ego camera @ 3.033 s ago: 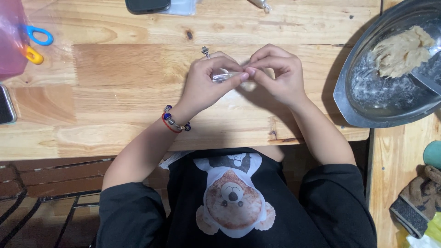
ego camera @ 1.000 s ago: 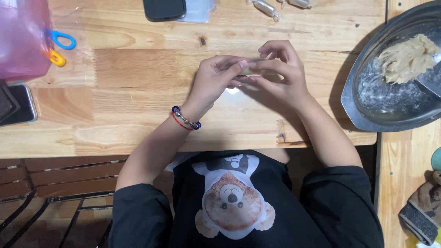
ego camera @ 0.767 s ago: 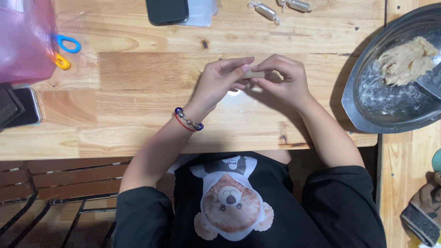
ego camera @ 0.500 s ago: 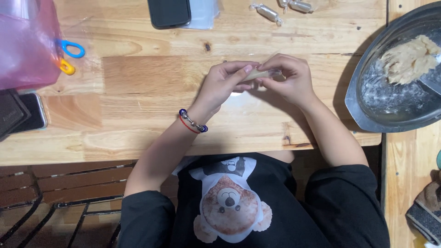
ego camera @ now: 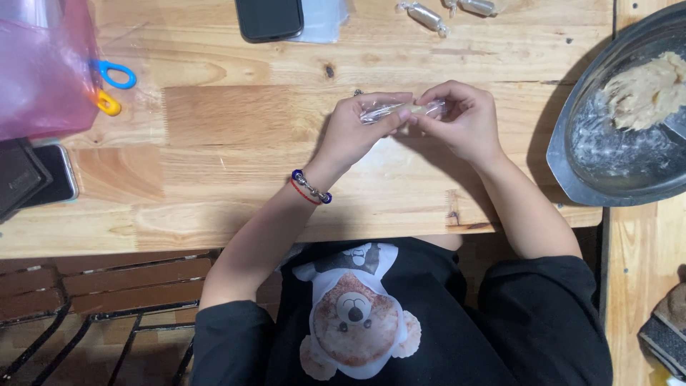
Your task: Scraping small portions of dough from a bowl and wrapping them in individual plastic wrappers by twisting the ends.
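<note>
Both my hands meet over the wooden table (ego camera: 214,150) and pinch a small pale piece in a clear plastic wrapper (ego camera: 404,110). My left hand (ego camera: 354,132), with a beaded bracelet on its wrist, grips the wrapper's left end. My right hand (ego camera: 464,125) grips the right end, fingers curled over it. The wrapped piece is held just above the tabletop, partly hidden by my fingers.
A round metal tray (ego camera: 572,164) with a lump of beige dough (ego camera: 647,89) sits at the right. Wrapped pieces (ego camera: 425,14) and a black phone (ego camera: 270,18) lie at the far edge. A pink bag (ego camera: 39,64), scissors (ego camera: 111,86) and another phone (ego camera: 53,175) are at the left.
My hands stay together on the wrapped piece, with the fingers shifting slightly along the wrapper. The view has drifted, so the table items sit a little further right and lower.
</note>
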